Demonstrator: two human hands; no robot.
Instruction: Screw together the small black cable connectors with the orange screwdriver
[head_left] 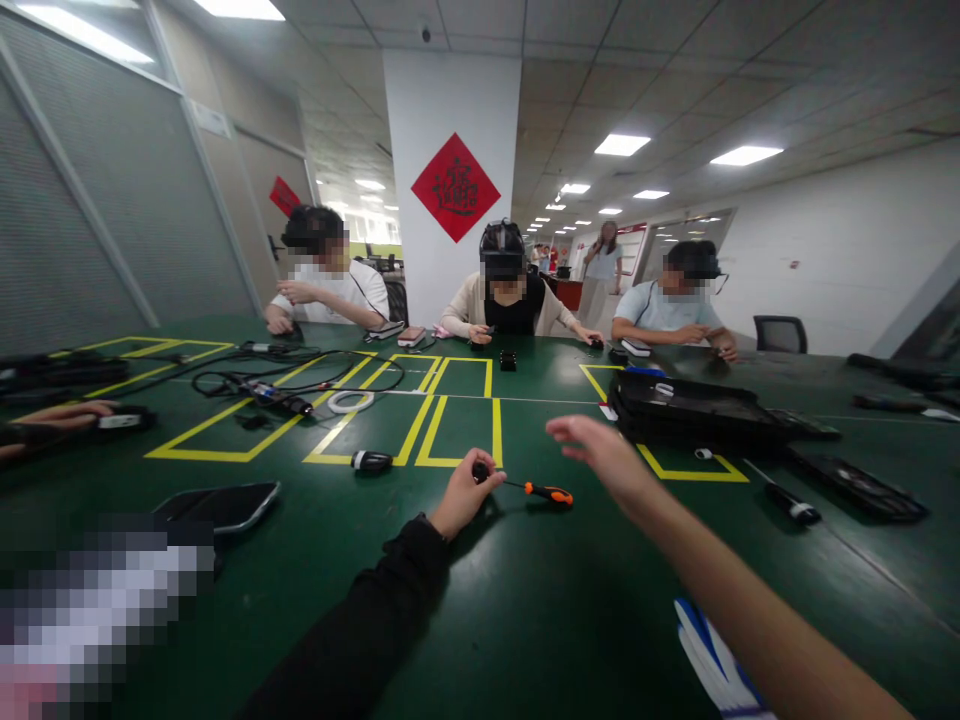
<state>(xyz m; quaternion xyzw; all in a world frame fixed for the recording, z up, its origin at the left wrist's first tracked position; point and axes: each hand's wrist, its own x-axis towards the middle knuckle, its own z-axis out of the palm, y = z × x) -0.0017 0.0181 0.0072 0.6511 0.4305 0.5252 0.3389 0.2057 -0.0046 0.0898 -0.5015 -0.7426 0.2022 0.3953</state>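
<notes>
My left hand point(466, 493), in a black sleeve, is closed around a small round black object point(480, 471) just above the green table. An orange and black screwdriver point(549, 494) lies right beside it, its thin shaft pointing toward my left fingers. My right hand point(589, 450) is raised over the table with its fingers stretched out and nothing in them, up and to the right of the screwdriver. Left of my left hand lies a small black device with a white band point(372, 461).
The green table point(285, 610) has yellow tape rectangles. Black cables point(262, 392) and a white ring point(350, 402) lie at left. A black case point(690, 410) and gloves point(716, 660) are at right. Three people sit opposite; another person's hand point(71, 413) shows at far left.
</notes>
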